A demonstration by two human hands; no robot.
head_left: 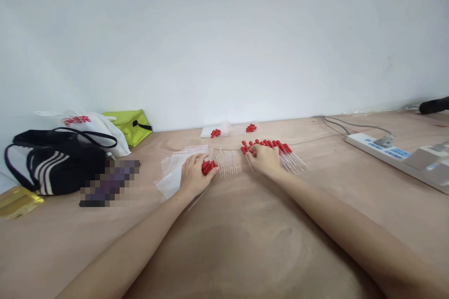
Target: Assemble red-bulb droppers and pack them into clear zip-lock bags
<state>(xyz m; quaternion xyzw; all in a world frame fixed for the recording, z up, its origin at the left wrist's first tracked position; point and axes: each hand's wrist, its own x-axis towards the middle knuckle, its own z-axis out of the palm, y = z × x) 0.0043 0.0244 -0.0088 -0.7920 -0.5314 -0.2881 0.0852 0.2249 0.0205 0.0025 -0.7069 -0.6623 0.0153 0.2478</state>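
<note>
My left hand (195,171) rests at a small heap of red rubber bulbs (209,167), with thumb and fingers spread to either side of them. Flat clear zip bags (170,177) lie beneath and beside this hand. A thin clear tube (197,200) sticks out below it. My right hand (264,158) is closed, its fingertips pinching a red-bulbed dropper at the left end of a row of droppers (286,147). The row's clear stems point toward the front right, partly hidden by the hand. Between my hands, several thin clear tubes (228,162) lie side by side.
Bags holding red bulbs (215,133) and tubes lie by the wall. At left are a black striped bag (52,163), a white plastic bag (117,138), a green bag (131,126) and a blurred dark object (112,184). A white power strip (393,152) with cables lies right.
</note>
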